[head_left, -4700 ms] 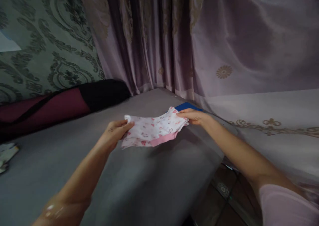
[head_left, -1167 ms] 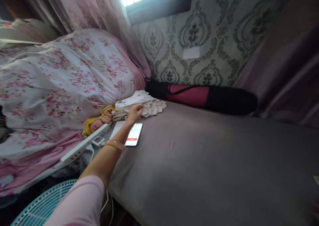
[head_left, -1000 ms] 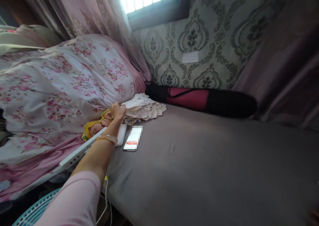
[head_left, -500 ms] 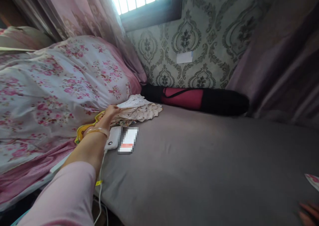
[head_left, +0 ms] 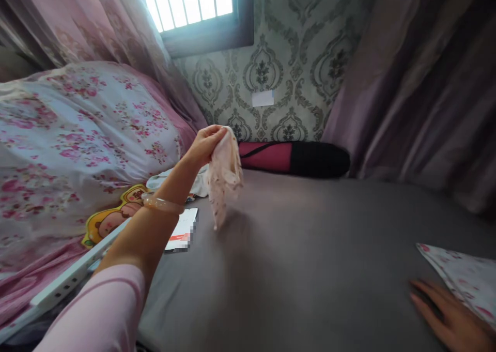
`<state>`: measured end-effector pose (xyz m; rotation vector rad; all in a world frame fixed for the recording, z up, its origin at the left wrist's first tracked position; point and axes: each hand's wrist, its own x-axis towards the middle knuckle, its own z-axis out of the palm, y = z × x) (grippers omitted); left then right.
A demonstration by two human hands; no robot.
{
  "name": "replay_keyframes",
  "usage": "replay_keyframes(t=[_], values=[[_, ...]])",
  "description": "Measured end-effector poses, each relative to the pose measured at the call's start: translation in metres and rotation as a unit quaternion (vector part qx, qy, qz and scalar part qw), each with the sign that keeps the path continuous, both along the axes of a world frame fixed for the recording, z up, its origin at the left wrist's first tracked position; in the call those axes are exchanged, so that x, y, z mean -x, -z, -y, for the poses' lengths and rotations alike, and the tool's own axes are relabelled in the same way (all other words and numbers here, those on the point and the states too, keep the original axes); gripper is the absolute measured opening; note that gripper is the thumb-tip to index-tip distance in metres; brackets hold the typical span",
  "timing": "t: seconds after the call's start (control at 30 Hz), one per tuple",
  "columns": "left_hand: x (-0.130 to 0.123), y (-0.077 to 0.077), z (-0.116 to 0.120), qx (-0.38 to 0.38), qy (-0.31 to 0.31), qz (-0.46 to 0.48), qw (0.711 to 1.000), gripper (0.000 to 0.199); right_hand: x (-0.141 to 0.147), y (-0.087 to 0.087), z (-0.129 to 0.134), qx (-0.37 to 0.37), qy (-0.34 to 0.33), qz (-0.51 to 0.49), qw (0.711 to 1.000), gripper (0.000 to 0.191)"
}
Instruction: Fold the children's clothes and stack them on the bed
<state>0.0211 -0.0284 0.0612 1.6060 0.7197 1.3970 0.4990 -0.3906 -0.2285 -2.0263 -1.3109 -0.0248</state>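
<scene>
My left hand (head_left: 209, 141) pinches a cream dotted cloth garment (head_left: 222, 173), which hangs down crumpled just above the grey bed sheet (head_left: 302, 248). What kind of garment it is, I cannot tell. At the lower right, my right hand (head_left: 451, 316) rests on the sheet with fingers stretched out and nothing in them. Close beside it lies a folded white floral cloth (head_left: 465, 274), cut off by the picture edge. Partly behind my left arm, another pale cloth (head_left: 199, 183) lies on the sheet.
A phone-like white panel (head_left: 182, 230) lies beside my left forearm. Farther left are a yellow cartoon cushion (head_left: 104, 223) and a white rail (head_left: 73, 269). A floral quilt (head_left: 96, 114) is heaped there. Along the wall stretches a black and dark-red long bag (head_left: 271, 156).
My left hand has lifted the dotted garment off the pile and carried it rightward. The view has shifted right, showing more of my right hand and the floral cloth.
</scene>
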Motion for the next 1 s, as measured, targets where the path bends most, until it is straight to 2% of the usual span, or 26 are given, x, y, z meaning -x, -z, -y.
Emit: replay_keyframes(t=[0.07,0.13,0.23,0.27,0.33,0.37,0.4,0.47,0.5,0.6,0.7,0.77,0.83,0.9,1.0], values=[[-0.020,-0.006,0.024,0.022,0.040,-0.043,0.998,0.035,0.024,-0.035,-0.010,0.029,-0.019,-0.018,0.999,0.023],[-0.038,-0.010,0.045,0.033,0.072,-0.084,0.993,0.033,0.058,-0.079,-0.023,0.037,-0.039,-0.044,0.998,0.027],[-0.061,-0.012,0.074,0.033,0.120,-0.141,0.982,0.033,0.121,-0.142,-0.047,-0.033,-0.073,-0.076,0.994,0.036],[-0.068,-0.012,0.082,0.031,0.138,-0.158,0.977,0.035,0.142,-0.158,-0.054,-0.062,-0.092,-0.095,0.989,0.037],[-0.080,-0.010,0.099,0.031,0.173,-0.190,0.966,0.038,0.178,-0.179,-0.068,-0.095,-0.175,-0.141,0.970,0.040],[-0.086,-0.008,0.107,0.034,0.186,-0.205,0.960,0.040,0.193,-0.184,-0.074,-0.107,-0.211,-0.156,0.959,0.045],[-0.091,-0.005,0.114,0.038,0.199,-0.222,0.954,0.041,0.205,-0.185,-0.080,-0.122,-0.221,-0.158,0.955,0.051],[-0.099,0.002,0.124,0.047,0.222,-0.254,0.940,0.044,0.223,-0.180,-0.092,-0.143,-0.208,-0.131,0.959,0.064],[-0.102,0.006,0.128,0.050,0.235,-0.267,0.933,0.046,0.228,-0.174,-0.098,-0.152,-0.193,-0.115,0.963,0.065],[-0.105,0.021,0.130,0.071,0.275,-0.289,0.915,0.047,0.226,-0.158,-0.114,-0.144,-0.148,-0.085,0.975,0.036],[-0.099,0.033,0.122,0.108,0.299,-0.284,0.905,0.045,0.204,-0.151,-0.121,-0.085,-0.173,-0.165,0.967,0.017],[-0.092,0.039,0.114,0.117,0.315,-0.279,0.899,0.040,0.185,-0.156,-0.118,-0.062,-0.214,-0.268,0.937,0.020],[-0.086,0.042,0.108,0.110,0.342,-0.275,0.892,0.033,0.169,-0.169,-0.110,-0.056,-0.236,-0.340,0.908,0.028],[-0.084,0.046,0.106,0.105,0.370,-0.268,0.883,0.030,0.158,-0.185,-0.097,-0.046,-0.232,-0.363,0.901,0.032],[-0.091,0.055,0.110,0.104,0.396,-0.250,0.878,0.029,0.144,-0.204,-0.078,-0.010,-0.232,-0.351,0.907,0.033]])
